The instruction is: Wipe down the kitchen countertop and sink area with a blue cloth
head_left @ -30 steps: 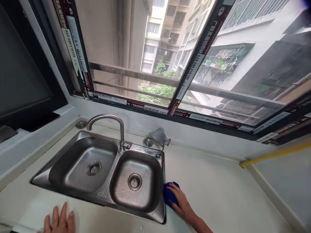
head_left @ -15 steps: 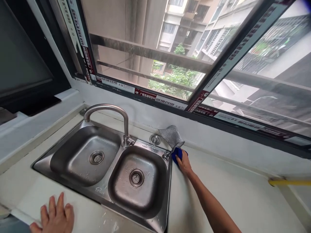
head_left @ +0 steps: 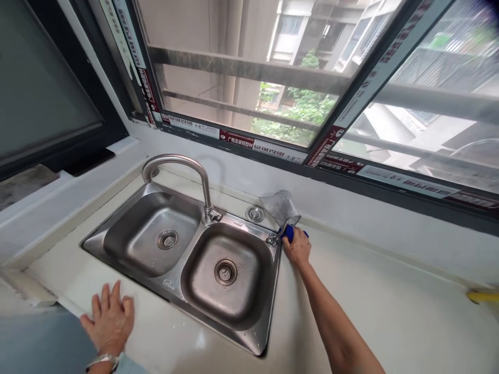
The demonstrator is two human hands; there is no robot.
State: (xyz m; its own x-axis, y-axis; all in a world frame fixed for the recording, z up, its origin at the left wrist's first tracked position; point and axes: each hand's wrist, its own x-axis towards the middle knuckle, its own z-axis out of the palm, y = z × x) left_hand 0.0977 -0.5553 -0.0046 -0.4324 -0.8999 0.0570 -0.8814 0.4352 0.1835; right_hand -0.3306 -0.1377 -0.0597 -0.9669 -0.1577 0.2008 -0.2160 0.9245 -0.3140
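Nearest, in front of the sink's (head_left: pixel 170 285) left basin, the left hand (head_left: pixel 113 319) lies spread on the worktop (head_left: pixel 390 301), its grip released, and drops (head_left: pixel 179 327) along the sink's front seem left to wipe. At the sink's far right corner, the right hand's (head_left: pixel 299 246) grip is clenched on the blue cloth (head_left: pixel 287 232), so wiping looks partway along; a grey mesh (head_left: pixel 283 205) lies just behind that corner.

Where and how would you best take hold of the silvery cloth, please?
I'd probably pinch the silvery cloth by its broad upper part, from above: it spreads out there, while the right hand and blue cloth crowd its narrower lower end.
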